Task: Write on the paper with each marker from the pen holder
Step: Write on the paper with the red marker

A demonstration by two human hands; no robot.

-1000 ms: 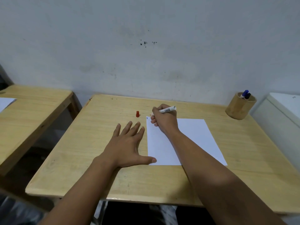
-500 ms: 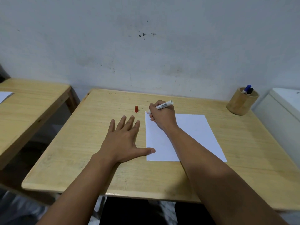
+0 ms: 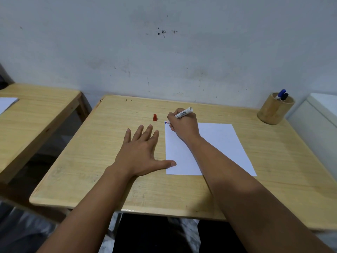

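Observation:
A white sheet of paper (image 3: 218, 148) lies on the wooden table (image 3: 91, 161). My right hand (image 3: 184, 126) grips a white marker (image 3: 184, 112), its tip at the paper's far left corner beside a small dark mark. The marker's red cap (image 3: 154, 117) stands on the table just left of that corner. My left hand (image 3: 140, 152) lies flat with fingers spread, its thumb pressing the paper's near left edge. A round wooden pen holder (image 3: 273, 111) at the far right corner holds a blue-capped marker (image 3: 280, 93) and a black-capped one (image 3: 284, 96).
A second wooden table (image 3: 36, 114) stands to the left with a white sheet (image 3: 7, 103) on it. A white cabinet or box (image 3: 319, 115) adjoins the table's right side. A stained wall rises behind the table.
My right hand with the marker has stayed at the paper's far left corner and a small mark now shows there. The camera view has shifted slightly. The left hand keeps its place.

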